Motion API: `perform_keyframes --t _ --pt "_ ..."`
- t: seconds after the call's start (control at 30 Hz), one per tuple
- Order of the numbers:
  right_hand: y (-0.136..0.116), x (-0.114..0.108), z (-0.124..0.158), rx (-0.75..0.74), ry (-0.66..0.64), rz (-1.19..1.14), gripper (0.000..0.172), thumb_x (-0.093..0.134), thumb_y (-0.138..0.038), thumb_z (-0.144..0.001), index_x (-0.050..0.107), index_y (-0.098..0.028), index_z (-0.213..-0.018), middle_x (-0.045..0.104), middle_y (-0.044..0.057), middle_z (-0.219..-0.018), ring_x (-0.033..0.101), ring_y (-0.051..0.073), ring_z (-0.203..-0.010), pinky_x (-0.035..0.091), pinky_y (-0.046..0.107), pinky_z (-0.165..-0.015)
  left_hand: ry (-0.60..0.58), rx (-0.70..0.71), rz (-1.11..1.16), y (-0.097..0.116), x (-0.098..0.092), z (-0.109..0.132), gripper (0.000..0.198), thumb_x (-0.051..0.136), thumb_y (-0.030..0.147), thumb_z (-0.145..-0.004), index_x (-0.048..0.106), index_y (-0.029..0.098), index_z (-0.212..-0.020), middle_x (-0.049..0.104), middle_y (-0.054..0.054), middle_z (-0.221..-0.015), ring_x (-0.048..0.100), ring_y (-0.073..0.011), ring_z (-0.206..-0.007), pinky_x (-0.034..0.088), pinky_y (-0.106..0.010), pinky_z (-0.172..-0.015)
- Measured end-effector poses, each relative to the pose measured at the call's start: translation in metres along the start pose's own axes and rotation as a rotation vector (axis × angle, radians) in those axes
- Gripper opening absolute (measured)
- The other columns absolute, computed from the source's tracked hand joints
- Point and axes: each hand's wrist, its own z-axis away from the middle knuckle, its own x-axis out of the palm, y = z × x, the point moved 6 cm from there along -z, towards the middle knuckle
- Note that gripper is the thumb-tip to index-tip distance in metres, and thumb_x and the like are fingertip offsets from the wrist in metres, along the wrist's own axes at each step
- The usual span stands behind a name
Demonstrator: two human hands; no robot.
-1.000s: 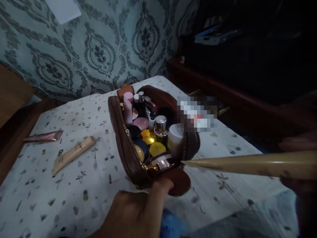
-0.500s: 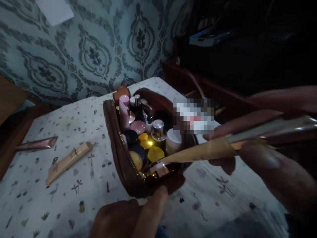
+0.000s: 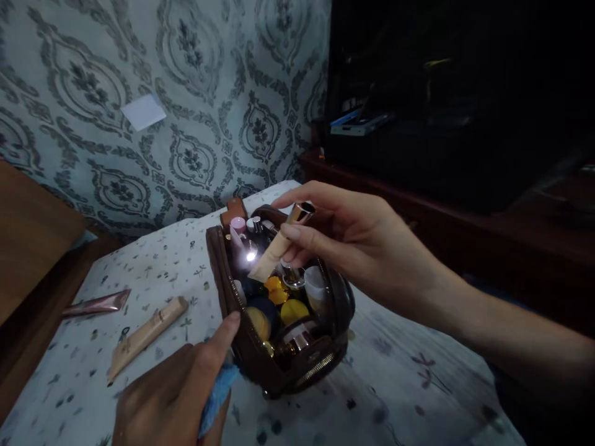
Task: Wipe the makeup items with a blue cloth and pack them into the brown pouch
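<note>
An open brown cosmetic pouch [image 3: 242, 347] stands on the patterned bedsheet [image 3: 395, 384], packed with several small bottles, jars and compacts. My right hand [image 3: 353, 241] is above it, fingers pinched on a beige tube with a shiny cap [image 3: 279, 244], which points down into the pouch. My left hand [image 3: 181, 390] is at the pouch's near left side. Its forefinger touches the rim while the other fingers are closed on a blue cloth [image 3: 218, 390].
A second beige tube [image 3: 146, 334] and a pink metallic tube [image 3: 95, 304] lie on the sheet to the left. Patterned wallpaper rises behind. Dark wooden furniture [image 3: 418, 192] with a shelf of items stands at the right, and a wooden surface [image 3: 32, 235] at the far left.
My right hand has brought the beige tube from the right edge to above the pouch, tip down among the items. My left hand has shifted from the pouch's front to its left rim.
</note>
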Motion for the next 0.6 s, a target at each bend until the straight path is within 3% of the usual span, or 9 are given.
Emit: perform_keyframes --t 0.17,0.4,0.6 --pt "0.005 0.006 -0.01 0.014 -0.021 0.012 0.019 0.057 -0.022 -0.096 0.06 -0.02 -0.114 0.068 -0.001 -0.078 0.07 0.013 -0.065 0.057 0.023 -0.058 -0.041 0.159 -0.003 -0.001 0.004 -0.005 0.049 0.049 0.027 -0.095 0.051 0.031 -0.144 0.076 -0.004 -0.109 0.068 -0.027 -0.115 0.065 -0.038 -0.084" --pt "0.005 0.017 -0.025 0.002 -0.04 0.187 0.003 0.058 -0.019 -0.094 0.061 -0.02 -0.094 0.062 -0.002 -0.071 0.058 0.011 -0.06 0.045 0.023 -0.054 -0.011 0.162 0.026 -0.002 0.004 -0.006 0.05 0.053 0.033 -0.095 0.051 0.035 -0.144 0.075 -0.002 -0.114 0.071 -0.0271 -0.109 0.068 -0.036 -0.079" --pt "0.006 0.026 -0.037 -0.077 -0.05 0.419 0.009 0.058 -0.015 -0.091 0.061 -0.016 -0.083 0.058 -0.003 -0.07 0.05 0.011 -0.068 0.035 0.024 -0.063 0.005 0.13 0.061 -0.001 0.002 -0.009 0.048 0.056 0.038 -0.094 0.053 0.04 -0.142 0.075 0.0 -0.109 0.073 -0.0266 -0.104 0.069 -0.032 -0.072"
